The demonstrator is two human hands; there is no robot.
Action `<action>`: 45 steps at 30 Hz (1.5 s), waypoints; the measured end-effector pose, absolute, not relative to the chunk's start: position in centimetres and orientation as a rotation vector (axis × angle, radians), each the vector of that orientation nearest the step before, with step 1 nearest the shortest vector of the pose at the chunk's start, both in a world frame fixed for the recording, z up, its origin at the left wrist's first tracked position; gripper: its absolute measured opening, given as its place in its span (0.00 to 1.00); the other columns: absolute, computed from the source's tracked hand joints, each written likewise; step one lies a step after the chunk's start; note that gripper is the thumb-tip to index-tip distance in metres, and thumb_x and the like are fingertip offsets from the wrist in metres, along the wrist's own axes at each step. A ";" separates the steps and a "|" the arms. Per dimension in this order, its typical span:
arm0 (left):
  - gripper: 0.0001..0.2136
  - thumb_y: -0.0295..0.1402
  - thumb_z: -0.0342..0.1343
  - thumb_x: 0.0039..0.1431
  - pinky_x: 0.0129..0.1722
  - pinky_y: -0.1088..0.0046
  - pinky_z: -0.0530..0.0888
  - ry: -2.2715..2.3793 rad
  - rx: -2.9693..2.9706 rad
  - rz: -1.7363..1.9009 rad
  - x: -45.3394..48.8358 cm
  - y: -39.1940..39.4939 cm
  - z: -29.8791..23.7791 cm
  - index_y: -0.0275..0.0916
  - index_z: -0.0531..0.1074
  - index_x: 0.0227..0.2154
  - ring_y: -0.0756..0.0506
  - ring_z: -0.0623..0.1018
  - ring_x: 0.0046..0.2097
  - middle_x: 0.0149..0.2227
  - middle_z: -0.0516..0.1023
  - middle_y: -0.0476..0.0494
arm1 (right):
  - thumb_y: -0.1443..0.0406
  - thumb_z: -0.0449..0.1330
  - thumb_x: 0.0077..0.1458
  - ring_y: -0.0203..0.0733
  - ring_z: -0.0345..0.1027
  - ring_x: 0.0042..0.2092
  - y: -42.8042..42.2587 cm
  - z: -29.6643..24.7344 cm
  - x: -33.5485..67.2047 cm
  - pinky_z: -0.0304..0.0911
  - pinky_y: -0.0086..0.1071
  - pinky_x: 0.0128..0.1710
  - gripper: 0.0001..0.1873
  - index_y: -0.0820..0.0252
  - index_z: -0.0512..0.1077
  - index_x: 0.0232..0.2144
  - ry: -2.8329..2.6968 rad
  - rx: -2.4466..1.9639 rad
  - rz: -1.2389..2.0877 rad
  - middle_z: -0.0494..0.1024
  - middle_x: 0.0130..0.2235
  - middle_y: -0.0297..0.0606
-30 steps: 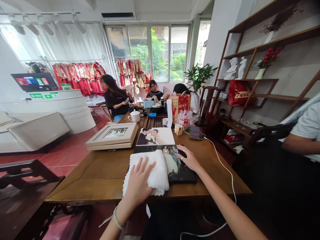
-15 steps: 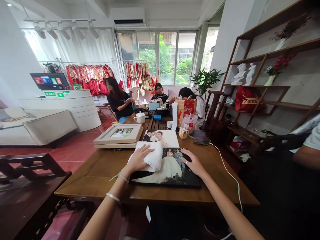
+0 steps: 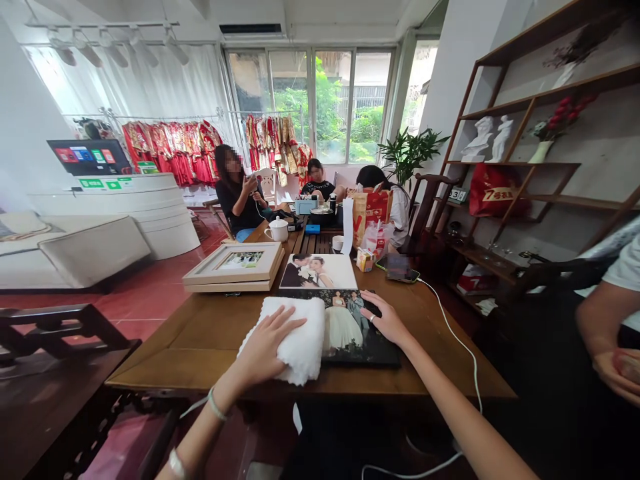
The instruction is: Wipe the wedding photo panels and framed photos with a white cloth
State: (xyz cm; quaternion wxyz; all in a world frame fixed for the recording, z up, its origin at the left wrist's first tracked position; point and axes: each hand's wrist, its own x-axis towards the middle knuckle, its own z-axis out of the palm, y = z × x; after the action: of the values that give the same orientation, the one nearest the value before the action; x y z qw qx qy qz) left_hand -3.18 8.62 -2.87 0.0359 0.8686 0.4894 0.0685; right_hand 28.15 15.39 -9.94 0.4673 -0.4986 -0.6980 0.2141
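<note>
My left hand (image 3: 273, 340) lies flat, fingers spread, on a folded white towel (image 3: 305, 340). The towel covers the left part of a dark wedding photo panel (image 3: 365, 353) and reaches its near edge. On the panel's right side rests my right hand (image 3: 384, 319), fingers stretched out, a ring on one finger. Just beyond the panel is a second, lighter wedding photo (image 3: 330, 273) of a couple. To the left, pale wooden picture frames (image 3: 235, 267) are stacked, the top one holding a small photo.
A white lidded cup (image 3: 278, 230), a paper bag (image 3: 373, 215), a small carton (image 3: 365, 260) and a phone (image 3: 400, 268) stand or lie on the wooden table (image 3: 175, 353). A white cable (image 3: 457, 337) runs down the right side. Several people sit nearby, one at far right.
My left hand and the towel have moved toward me and slightly left, down to the panel's near edge. My right hand stays on the panel. A seated person has raised a phone.
</note>
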 end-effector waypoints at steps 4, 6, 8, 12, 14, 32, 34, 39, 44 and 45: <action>0.34 0.27 0.54 0.43 0.62 0.59 0.53 1.473 2.723 0.242 -2.7 13.8 -2.8 0.44 0.59 0.59 0.40 0.51 0.66 0.65 0.54 0.43 | 0.55 0.57 0.53 0.49 0.60 0.59 15.5 -10.1 28.2 0.52 0.49 0.60 0.24 0.59 0.71 0.50 -1.726 -1.222 0.519 0.69 0.56 0.47; 0.32 0.29 0.54 0.46 0.62 0.60 0.54 1.468 2.745 0.264 -2.3 16.0 -2.9 0.42 0.60 0.58 0.40 0.53 0.65 0.64 0.56 0.42 | 0.55 0.57 0.53 0.49 0.60 0.59 15.5 -10.2 28.2 0.52 0.49 0.60 0.24 0.59 0.71 0.50 -1.736 -1.212 0.511 0.69 0.56 0.47; 0.30 0.30 0.54 0.48 0.62 0.61 0.54 1.475 2.761 0.291 -2.0 17.4 -2.9 0.41 0.61 0.58 0.41 0.54 0.65 0.63 0.57 0.41 | 0.56 0.57 0.53 0.48 0.61 0.59 15.4 -10.1 28.2 0.52 0.49 0.60 0.23 0.58 0.71 0.50 -1.738 -1.201 0.507 0.69 0.56 0.46; 0.30 0.31 0.54 0.49 0.62 0.62 0.53 1.514 2.757 0.320 -1.8 17.7 -2.9 0.40 0.60 0.58 0.41 0.55 0.64 0.63 0.57 0.40 | 0.57 0.57 0.53 0.49 0.61 0.59 15.4 -10.1 28.2 0.52 0.49 0.60 0.22 0.57 0.71 0.50 -1.718 -1.217 0.510 0.69 0.56 0.46; 0.31 0.30 0.54 0.48 0.62 0.61 0.53 1.533 2.743 0.316 -1.9 16.7 -2.9 0.41 0.60 0.58 0.40 0.54 0.64 0.63 0.57 0.40 | 0.58 0.58 0.52 0.49 0.61 0.59 15.4 -10.1 28.2 0.52 0.49 0.60 0.22 0.57 0.71 0.49 -1.709 -1.225 0.517 0.70 0.56 0.46; 0.36 0.29 0.53 0.44 0.61 0.56 0.54 1.681 2.635 0.157 -1.0 8.5 -2.7 0.50 0.55 0.60 0.37 0.49 0.66 0.66 0.50 0.47 | 0.60 0.59 0.51 0.49 0.61 0.58 15.2 -9.7 28.2 0.53 0.50 0.60 0.20 0.56 0.73 0.47 -1.706 -1.206 0.548 0.72 0.54 0.44; 0.33 0.32 0.54 0.48 0.60 0.55 0.55 1.703 2.640 0.198 -0.1 10.9 -2.7 0.48 0.56 0.60 0.36 0.50 0.65 0.65 0.52 0.44 | 0.60 0.59 0.51 0.49 0.62 0.58 15.2 -9.7 28.1 0.53 0.50 0.60 0.19 0.56 0.74 0.46 -1.699 -1.202 0.546 0.72 0.54 0.44; 0.29 0.39 0.54 0.54 0.58 0.51 0.56 1.839 2.585 0.284 2.8 13.5 -2.8 0.46 0.57 0.60 0.33 0.51 0.64 0.64 0.54 0.39 | 0.60 0.59 0.50 0.50 0.63 0.57 15.2 -9.7 28.1 0.54 0.50 0.59 0.20 0.57 0.74 0.46 -1.682 -1.221 0.527 0.72 0.54 0.45; 0.31 0.42 0.53 0.55 0.60 0.49 0.51 1.698 2.571 0.245 5.3 8.9 -3.0 0.50 0.53 0.61 0.34 0.46 0.66 0.66 0.48 0.41 | 0.60 0.59 0.51 0.50 0.62 0.58 15.3 -9.7 28.2 0.53 0.50 0.60 0.20 0.57 0.73 0.47 -1.694 -1.237 0.519 0.72 0.54 0.45; 0.32 0.42 0.54 0.54 0.60 0.49 0.50 1.629 2.586 0.240 5.6 7.7 -3.1 0.51 0.52 0.62 0.34 0.44 0.66 0.67 0.47 0.43 | 0.60 0.59 0.51 0.50 0.62 0.58 15.3 -9.7 28.2 0.53 0.50 0.60 0.20 0.57 0.73 0.47 -1.698 -1.229 0.521 0.72 0.54 0.44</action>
State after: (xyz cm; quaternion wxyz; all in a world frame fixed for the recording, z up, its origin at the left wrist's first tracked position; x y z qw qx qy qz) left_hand 5.59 7.72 -3.09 0.0378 0.8429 0.5310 0.0781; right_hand 28.17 15.33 -9.73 0.4713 -0.5020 -0.6932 0.2129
